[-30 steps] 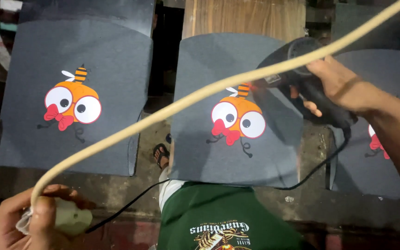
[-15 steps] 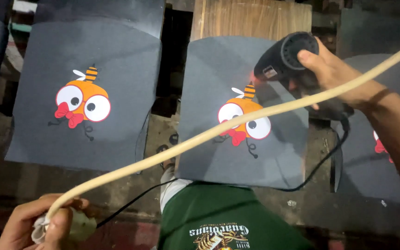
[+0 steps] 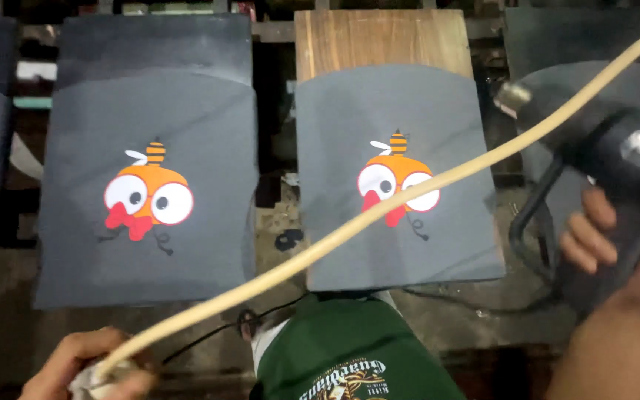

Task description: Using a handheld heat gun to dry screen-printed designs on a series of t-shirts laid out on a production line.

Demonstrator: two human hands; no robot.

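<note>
— What took up most of the view?

— Two dark grey garments pulled over boards, side by side. The left grey garment [image 3: 146, 192] covered its board fully; the middle grey garment [image 3: 401, 185] left the top of its wooden board [image 3: 379, 41] bare. Each carried the same orange cartoon print with big white eyes, a striped topknot and a red bow, the left print [image 3: 148, 198] sitting fully clear, the middle print [image 3: 398, 178] crossed by a stick. More grey cloth showed at both edges of the view.

— And the stick?

— A long pale stick [image 3: 379, 211] ran on a slant from the lower left corner to the upper right, passing over the middle garment.

— Who held it?

— The left hand [image 3: 87, 367], low in the corner. Its grip was pressed together around the stick's lower end, with a bit of pale rag [image 3: 87, 381] bunched in the fingers.

— The other hand?

— The right hand [image 3: 616, 255] was at the right edge, its grip wrapped tight on the handle of a black heat gun [image 3: 601, 141], which hung over the far-right garment, its muzzle pointing up and left. A black cord [image 3: 527, 222] looped down from it.

— Anything smaller?

— A green shirt front [image 3: 350, 348] at the bottom centre, below the middle board.
</note>
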